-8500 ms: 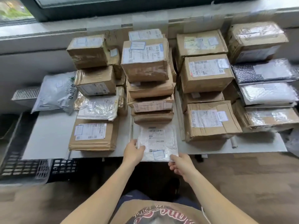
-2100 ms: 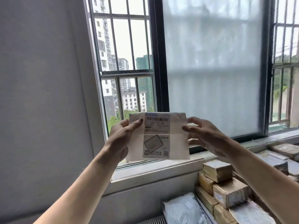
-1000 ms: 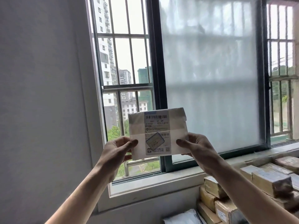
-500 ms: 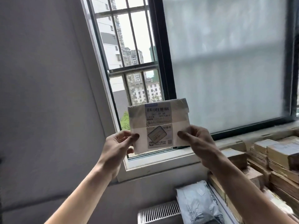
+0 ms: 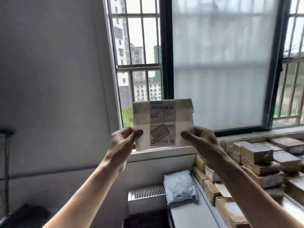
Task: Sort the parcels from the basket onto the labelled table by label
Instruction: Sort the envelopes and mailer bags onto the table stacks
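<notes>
Daylight comes in through the window (image 5: 138,46) and its frosted pane (image 5: 220,63), washing the sky out to white, while the wall (image 5: 49,79) on the left sits in flat grey shade. Backlit, the flat parcel (image 5: 162,124) glows slightly and its label print reads soft, and the left hand (image 5: 122,142) and right hand (image 5: 201,140) pinching it look dark. The stacked boxes (image 5: 256,155) at the right edge smear with motion blur, and the wide lens tilts the window's uprights.
</notes>
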{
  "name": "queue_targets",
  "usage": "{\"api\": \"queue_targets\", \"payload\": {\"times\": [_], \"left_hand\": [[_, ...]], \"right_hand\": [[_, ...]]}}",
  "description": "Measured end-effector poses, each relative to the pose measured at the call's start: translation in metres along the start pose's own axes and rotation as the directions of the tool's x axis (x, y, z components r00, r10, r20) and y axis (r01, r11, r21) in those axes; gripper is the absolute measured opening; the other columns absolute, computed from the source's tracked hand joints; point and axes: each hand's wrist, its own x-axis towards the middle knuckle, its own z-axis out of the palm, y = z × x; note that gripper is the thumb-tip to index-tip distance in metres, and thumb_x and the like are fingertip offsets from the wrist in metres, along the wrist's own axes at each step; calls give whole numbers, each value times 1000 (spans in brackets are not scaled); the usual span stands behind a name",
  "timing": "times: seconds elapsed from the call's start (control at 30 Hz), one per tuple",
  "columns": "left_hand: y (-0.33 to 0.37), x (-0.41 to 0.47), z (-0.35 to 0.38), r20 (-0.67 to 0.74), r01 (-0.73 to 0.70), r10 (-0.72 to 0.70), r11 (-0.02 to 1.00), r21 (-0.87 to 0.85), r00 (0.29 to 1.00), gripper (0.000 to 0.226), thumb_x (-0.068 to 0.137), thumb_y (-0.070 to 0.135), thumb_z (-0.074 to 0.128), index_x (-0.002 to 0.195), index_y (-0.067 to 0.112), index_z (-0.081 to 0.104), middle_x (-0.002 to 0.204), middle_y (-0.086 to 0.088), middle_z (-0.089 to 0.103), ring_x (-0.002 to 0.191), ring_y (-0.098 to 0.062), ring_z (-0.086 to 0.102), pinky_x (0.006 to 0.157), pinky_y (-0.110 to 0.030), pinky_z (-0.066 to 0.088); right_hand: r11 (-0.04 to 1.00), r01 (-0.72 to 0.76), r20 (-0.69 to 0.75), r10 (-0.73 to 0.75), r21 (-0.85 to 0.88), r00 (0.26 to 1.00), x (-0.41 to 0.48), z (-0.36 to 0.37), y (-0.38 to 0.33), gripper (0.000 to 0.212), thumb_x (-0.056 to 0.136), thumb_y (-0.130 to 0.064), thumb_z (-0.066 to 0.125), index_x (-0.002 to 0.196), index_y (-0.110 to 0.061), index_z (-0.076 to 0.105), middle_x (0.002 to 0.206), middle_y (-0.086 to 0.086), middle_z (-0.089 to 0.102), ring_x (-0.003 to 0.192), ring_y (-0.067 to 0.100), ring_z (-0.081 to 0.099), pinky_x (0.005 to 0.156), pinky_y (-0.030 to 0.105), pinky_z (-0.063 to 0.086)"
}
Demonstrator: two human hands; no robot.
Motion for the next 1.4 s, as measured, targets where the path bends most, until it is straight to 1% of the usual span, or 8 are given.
{"api": "queue_targets", "payload": {"times": [0.17, 0.33, 0.63, 0.87, 1.0, 1.17, 1.3, 1.4], "left_hand": [[5, -44, 12, -108, -3, -2, 999, -39, 994, 24, 97, 7, 67, 75, 18, 69, 70, 8, 67, 64, -3, 56, 64, -18, 41], [5, -73, 30, -134, -34, 34, 999, 6, 990, 20, 97, 10, 69, 77, 14, 70, 62, 13, 63, 60, -2, 51, 67, -25, 41], [4, -88, 128, -27, -8, 11, 995, 99, 1000, 17, 97, 20, 70, 93, 4, 67, 80, -3, 63, 68, -5, 56, 67, -19, 46], [-30, -82, 267, 52, 10, -19, 987, 159, 998, 9, 95, 18, 71, 89, 12, 67, 82, -8, 68, 73, -15, 60, 68, -27, 51], [-58, -85, 352, 130, 69, -101, 972, 226, 986, 10, 95, 18, 72, 86, 14, 69, 77, 1, 70, 66, -5, 64, 62, -19, 52], [-88, -71, 422, 117, 89, -118, 969, 231, 986, 9, 96, 17, 70, 88, 12, 72, 84, -9, 72, 66, -3, 63, 64, -18, 51], [-122, -50, 459, 121, 178, -210, 956, 233, 970, 15, 96, 16, 70, 99, 2, 74, 98, -19, 76, 78, -16, 66, 66, -23, 51], [-151, -31, 487, 135, 178, -216, 953, 245, 967, 18, 97, 10, 69, 101, -7, 71, 93, -16, 75, 66, -2, 64, 59, -13, 47]], "right_hand": [[993, -31, 90, 42, -117, 995, -49, -6, -16, 75, 73, -51, 87, 100, 14, 61, 101, 39, 62, 85, 28, 59, 81, 48, 48], [969, -60, 133, 94, -240, 987, -77, -28, -35, 61, 84, -32, 76, 108, 21, 54, 112, 40, 63, 104, 49, 67, 96, 61, 54], [954, -80, -54, 67, -291, 996, -88, -132, -42, 11, 91, -6, 72, 89, 4, 70, 98, 26, 74, 94, 45, 69, 90, 59, 54], [956, -99, -96, 75, -275, 993, -78, -277, -28, 15, 94, -4, 67, 80, 1, 66, 80, 11, 70, 76, 18, 64, 71, 30, 52], [956, -145, -100, 123, -255, 987, -72, -365, -9, 21, 97, -11, 67, 95, 10, 63, 101, 23, 72, 94, 35, 69, 89, 52, 57], [955, -216, -102, 199, -201, 975, -64, -436, 18, 11, 96, -10, 69, 105, -5, 72, 102, 8, 77, 95, 22, 74, 74, 27, 57], [958, -268, -169, 248, -105, 954, -53, -474, 44, 3, 97, -11, 68, 99, -11, 71, 93, 1, 77, 85, 13, 74, 71, 23, 57], [949, -299, -225, 272, -98, 936, -40, -498, 69, 5, 99, -9, 66, 97, -8, 71, 83, 0, 78, 77, 12, 73, 66, 23, 55]]}}
